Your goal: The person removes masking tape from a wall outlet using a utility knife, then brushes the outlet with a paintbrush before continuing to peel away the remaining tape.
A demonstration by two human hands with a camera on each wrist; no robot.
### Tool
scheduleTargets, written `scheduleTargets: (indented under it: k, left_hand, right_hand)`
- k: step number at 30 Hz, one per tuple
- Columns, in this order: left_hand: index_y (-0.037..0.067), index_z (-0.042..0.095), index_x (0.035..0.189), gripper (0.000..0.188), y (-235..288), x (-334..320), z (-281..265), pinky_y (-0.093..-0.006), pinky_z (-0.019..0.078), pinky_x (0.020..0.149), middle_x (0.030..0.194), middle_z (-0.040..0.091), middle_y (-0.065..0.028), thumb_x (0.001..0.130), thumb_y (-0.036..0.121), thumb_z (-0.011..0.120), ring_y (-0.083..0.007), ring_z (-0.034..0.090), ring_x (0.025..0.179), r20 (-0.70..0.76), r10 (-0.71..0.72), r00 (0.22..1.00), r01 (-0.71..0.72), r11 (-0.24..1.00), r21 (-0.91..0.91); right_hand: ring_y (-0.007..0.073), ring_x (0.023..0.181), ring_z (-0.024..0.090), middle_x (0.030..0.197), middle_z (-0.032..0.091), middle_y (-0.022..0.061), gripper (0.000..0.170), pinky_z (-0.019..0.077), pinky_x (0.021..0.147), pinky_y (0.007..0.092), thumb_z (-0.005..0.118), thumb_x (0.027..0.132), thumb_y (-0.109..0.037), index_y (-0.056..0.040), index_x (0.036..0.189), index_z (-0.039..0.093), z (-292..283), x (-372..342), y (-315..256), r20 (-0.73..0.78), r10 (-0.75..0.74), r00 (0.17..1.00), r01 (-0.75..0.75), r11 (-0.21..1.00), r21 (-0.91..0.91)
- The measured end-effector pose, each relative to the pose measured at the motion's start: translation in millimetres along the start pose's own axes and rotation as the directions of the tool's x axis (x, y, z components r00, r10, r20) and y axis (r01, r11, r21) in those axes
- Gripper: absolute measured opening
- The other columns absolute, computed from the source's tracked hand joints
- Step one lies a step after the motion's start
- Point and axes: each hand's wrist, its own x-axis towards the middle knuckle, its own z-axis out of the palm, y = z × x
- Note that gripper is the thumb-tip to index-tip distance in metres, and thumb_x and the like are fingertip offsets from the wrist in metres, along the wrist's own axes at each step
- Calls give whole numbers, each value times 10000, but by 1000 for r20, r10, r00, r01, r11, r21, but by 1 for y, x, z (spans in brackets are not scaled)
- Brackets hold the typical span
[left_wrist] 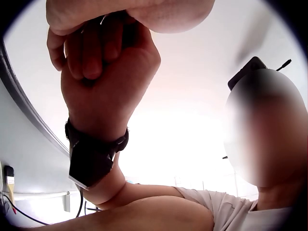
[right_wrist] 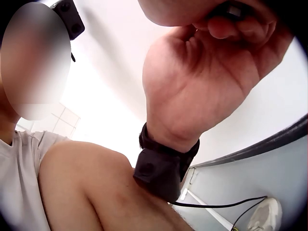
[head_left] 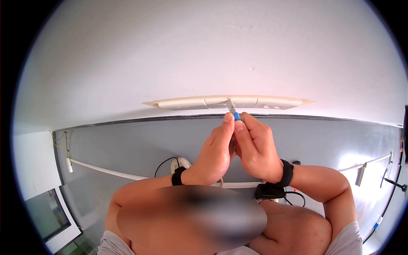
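Observation:
In the head view both hands are raised together in front of the wall. They pinch a small blue piece with a pale grey, metallic-looking end [head_left: 232,109], its grey end pointing up toward a long white socket panel [head_left: 182,103]. The left hand's [head_left: 214,151] thumb lies along the piece's left side. On the blue part rests the right thumb, the right hand's [head_left: 257,148] fingers curling behind it. The left wrist view shows the right hand [left_wrist: 108,91] with curled fingers; across the right wrist view is the left hand [right_wrist: 197,86]. Much of the piece is hidden by the fingers.
Black wrist straps [head_left: 177,175] circle both wrists. Below the panel runs a dark trim strip [head_left: 140,121] across the wall. Lower down are a white rail [head_left: 110,171], a coiled white cable [head_left: 182,163] and a black cable [head_left: 297,194]. A window [head_left: 46,212] stands at left.

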Motion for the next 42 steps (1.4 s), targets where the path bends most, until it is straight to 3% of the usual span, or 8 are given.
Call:
scheduleTargets:
  k: [4,6,10,12,15,18,23,42]
  left_hand:
    - [113,590,1159,436,-9,-2,-10,-317,468,960,1123,635,-5,1138,469,339,-119,596,1069,16,36,999,-36,999,-26]
    - [116,596,1153,450,-11,-4,-15,-317,469,963,1114,640,-8,1139,471,321,-122,602,1075,158,106,982,-94,992,-83]
    - [71,599,1222,561,-9,-4,-17,-327,465,1008,1183,660,-61,1136,510,261,-152,612,1126,181,134,974,-111,985,-131]
    - [7,572,1310,698,0,-3,-7,-340,445,1071,1292,653,-137,1122,561,191,-195,607,1200,41,98,994,-98,995,7]
    - [-41,541,1359,789,4,1,-10,-352,418,1118,1372,620,-190,1110,592,143,-232,591,1249,92,126,988,-133,988,72]
    - [-37,555,1341,793,7,3,-11,-356,412,1121,1365,623,-193,1108,596,139,-242,586,1257,104,128,986,-136,988,78]
    - [-40,561,1335,796,7,5,-14,-357,401,1129,1361,623,-198,1108,596,140,-247,579,1268,84,104,991,-112,988,108]
    - [-23,570,1346,758,6,12,-11,-352,429,1097,1369,625,-166,1114,585,182,-218,576,1267,118,87,989,-96,993,71]
  right_hand:
    - [226,537,418,638,511,171,243,378,506,373,521,1058,-111,17,855,487,1,-3,-3,26,11,1000,-11,1000,17]
    - [243,538,426,646,520,177,240,382,512,376,524,1056,-113,18,857,491,2,-3,-5,45,7,999,-8,1000,14]
    - [326,576,483,677,533,195,223,401,545,410,534,1040,-102,16,856,489,7,3,-3,76,-38,996,44,996,-72]
    - [353,594,498,689,534,199,217,405,556,421,536,1035,-99,14,857,487,9,8,0,83,-82,993,89,992,-87]
    - [358,624,512,699,525,199,201,406,572,433,534,1030,-94,14,870,479,10,14,3,119,-138,983,154,978,-138]
    - [352,632,509,704,529,194,193,405,577,428,524,1036,-95,12,884,473,12,16,6,125,-207,970,224,964,-143]
    - [340,650,518,725,542,187,191,413,593,428,517,1044,-94,12,891,473,11,17,5,133,-121,984,146,971,-192]
    - [337,613,510,683,534,176,217,403,568,419,523,1049,-117,3,872,483,6,17,8,77,-116,990,124,986,-115]
